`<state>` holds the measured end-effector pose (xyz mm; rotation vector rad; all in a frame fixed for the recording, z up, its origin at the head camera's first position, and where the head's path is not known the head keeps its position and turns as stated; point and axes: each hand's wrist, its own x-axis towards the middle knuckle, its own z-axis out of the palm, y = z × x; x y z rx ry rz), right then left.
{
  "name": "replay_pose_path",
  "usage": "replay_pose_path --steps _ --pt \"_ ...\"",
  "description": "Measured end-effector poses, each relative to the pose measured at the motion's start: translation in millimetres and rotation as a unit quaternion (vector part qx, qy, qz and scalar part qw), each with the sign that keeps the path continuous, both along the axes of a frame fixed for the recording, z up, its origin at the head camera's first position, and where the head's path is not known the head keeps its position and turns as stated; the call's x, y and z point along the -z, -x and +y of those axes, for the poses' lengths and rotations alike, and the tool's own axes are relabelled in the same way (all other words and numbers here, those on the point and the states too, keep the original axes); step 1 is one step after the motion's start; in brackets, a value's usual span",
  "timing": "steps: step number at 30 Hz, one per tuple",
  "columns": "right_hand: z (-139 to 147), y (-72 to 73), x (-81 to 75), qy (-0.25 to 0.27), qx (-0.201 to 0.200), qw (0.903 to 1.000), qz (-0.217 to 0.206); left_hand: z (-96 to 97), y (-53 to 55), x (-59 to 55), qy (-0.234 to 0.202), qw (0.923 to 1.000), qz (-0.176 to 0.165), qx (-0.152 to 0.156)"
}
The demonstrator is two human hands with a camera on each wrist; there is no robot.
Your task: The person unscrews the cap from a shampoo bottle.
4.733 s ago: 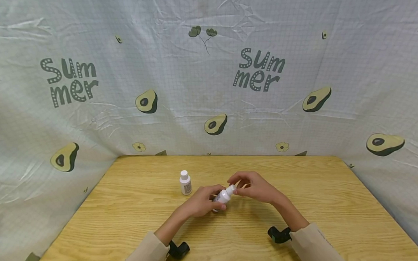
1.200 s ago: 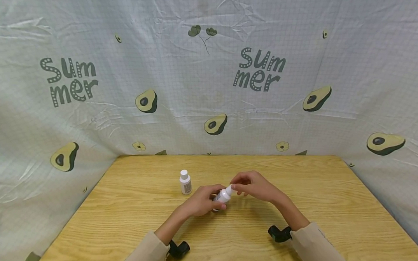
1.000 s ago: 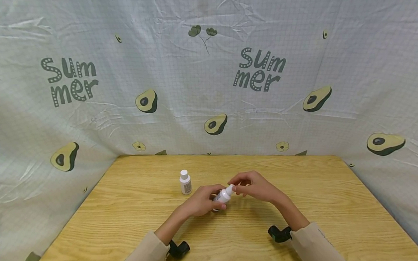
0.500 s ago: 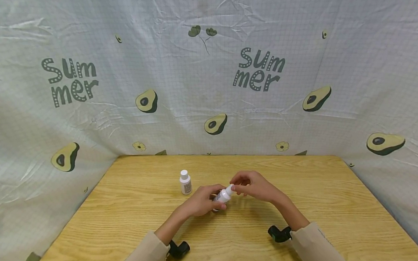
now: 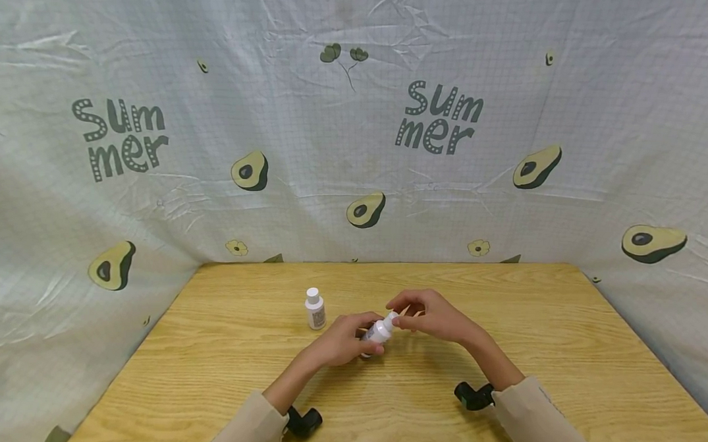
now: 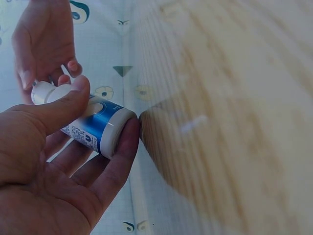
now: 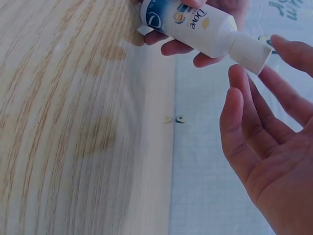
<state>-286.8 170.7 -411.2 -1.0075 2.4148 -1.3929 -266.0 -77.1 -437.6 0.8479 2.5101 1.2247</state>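
My left hand [image 5: 341, 341] grips a small white Dove bottle [image 5: 379, 331], its blue label showing in both wrist views. The bottle leans over with its cap end raised to the right. In the left wrist view the thumb lies along its side and fingers curl round the base. My right hand [image 5: 435, 317] is at the white cap [image 7: 249, 53]. Its fingers are spread loosely about the cap, with the thumb a little apart from it in the right wrist view. A second white bottle [image 5: 315, 309] stands upright and capped, left of the hands.
Both hands work above a wooden table [image 5: 236, 348]. A pale curtain [image 5: 310, 133] printed with avocados and lettering hangs behind it and along the sides. Black wrist camera mounts [image 5: 303, 423] stick out below both forearms.
The right fingers have closed on the cap and loosened again over the last second. The left hand and its bottle have stayed in place, as has the standing bottle.
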Motion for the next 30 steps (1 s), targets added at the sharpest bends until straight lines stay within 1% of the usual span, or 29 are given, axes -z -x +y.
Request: replay_pose_path --steps 6,14,21,25,30 --pt "-0.3 -0.1 -0.2 -0.003 0.006 1.0 0.001 0.2 0.3 0.5 -0.003 1.0 0.0 0.002" --pt "0.5 0.0 0.2 0.001 -0.002 1.0 0.007 0.3 0.6 0.3 -0.004 1.0 -0.004 -0.001" --pt "-0.1 -0.2 -0.7 0.0 -0.002 0.9999 0.013 -0.1 1.0 0.2 -0.004 1.0 0.001 0.001" --pt "-0.6 -1.1 -1.3 -0.011 0.014 0.9997 0.015 0.4 1.6 0.7 -0.005 1.0 0.003 0.0" --pt "-2.0 -1.3 -0.4 -0.019 0.033 0.9992 -0.009 0.8 1.3 1.2 -0.007 1.0 0.006 -0.001"
